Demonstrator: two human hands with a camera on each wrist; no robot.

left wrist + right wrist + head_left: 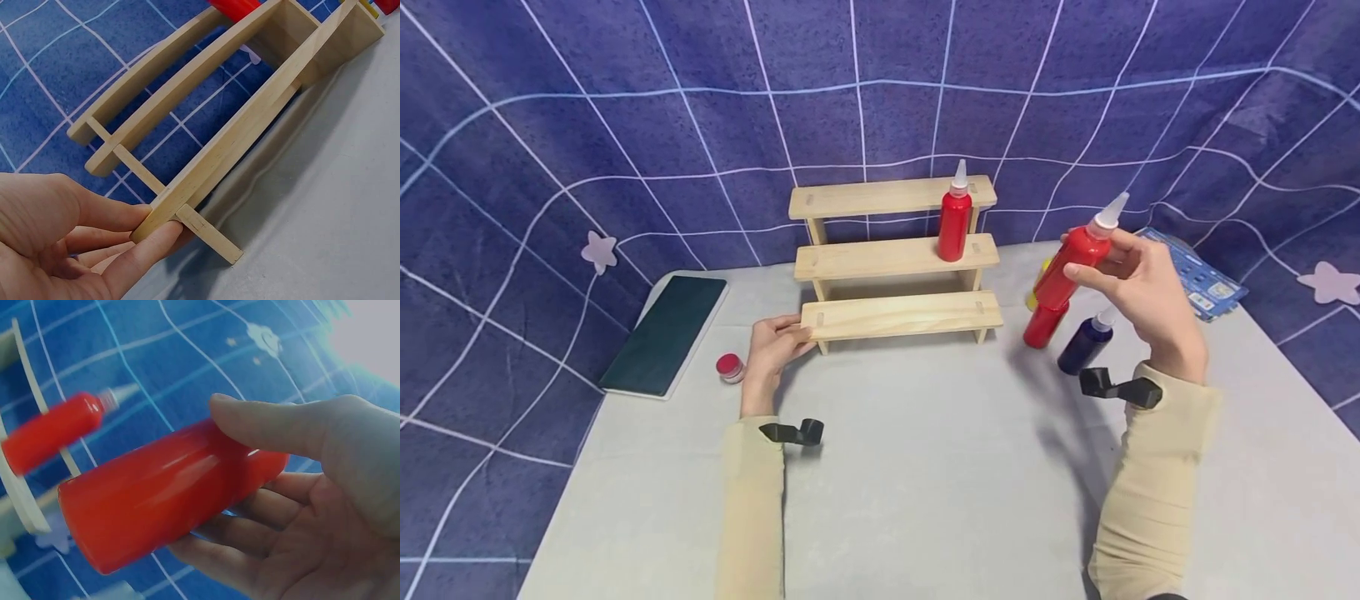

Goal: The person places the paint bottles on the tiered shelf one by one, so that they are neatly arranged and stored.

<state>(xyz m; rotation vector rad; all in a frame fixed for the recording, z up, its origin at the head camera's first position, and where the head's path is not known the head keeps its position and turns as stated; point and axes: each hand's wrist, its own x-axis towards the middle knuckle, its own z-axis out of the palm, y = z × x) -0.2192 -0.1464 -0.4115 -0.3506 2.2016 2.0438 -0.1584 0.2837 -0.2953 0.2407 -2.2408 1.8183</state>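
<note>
A three-tier wooden shelf (898, 315) stands at the back of the table. My left hand (770, 350) pinches the left end of its lowest board (187, 181) between thumb and fingers. In my right hand (1153, 296) is a red squeeze bottle (1072, 260) with a clear pointed nozzle, raised and tilted to the right of the shelf. The thumb and fingers wrap its body (144, 494) in the right wrist view. A second red squeeze bottle (953, 227) stands upright on the middle board, near its right end.
Under the held bottle are another red bottle (1043, 327), a dark blue bottle (1084, 346) and a partly hidden yellow item (1033, 296). Blue printed sheets (1198, 275) lie at the back right. On the left are a small red-lidded jar (730, 367) and a dark green notebook (664, 333).
</note>
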